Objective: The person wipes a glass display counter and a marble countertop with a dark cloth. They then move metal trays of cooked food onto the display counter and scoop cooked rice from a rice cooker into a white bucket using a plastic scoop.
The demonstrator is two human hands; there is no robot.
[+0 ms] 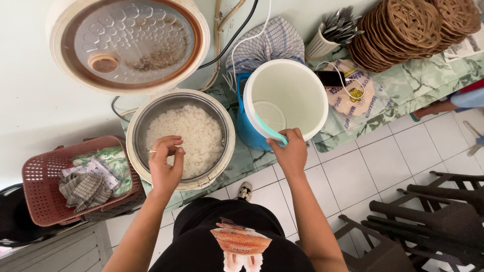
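The left hand is held over the near rim of the rice cooker pot, its grip pressed together: thumb and fingertips are pinched, but whether anything is caught between them cannot be told. A ring is worn on one finger. The cooked white rice is spread across the bottom of the pot, just beyond the fingertips. The right hand is closed around the near rim of the white bucket, and a pale green handle is clasped in that grip against the rim. The bucket is tilted toward the person and a round disc is seen at its bottom; it is set in or against a blue container.

Both vessels are carried by a bench with a green marbled surface. The hinged cooker lid is raised against the wall above the pot, with dark residue on its inner plate. To the left of the pot a reddish plastic basket is filled with checked cloth and packets. Behind the bucket a checked cloth bundle is seen, then a cup of cutlery and stacked woven rattan plates. A phone on a cable is laid on a printed cloth. Dark plastic chairs are stacked on the white tiled floor at the right.
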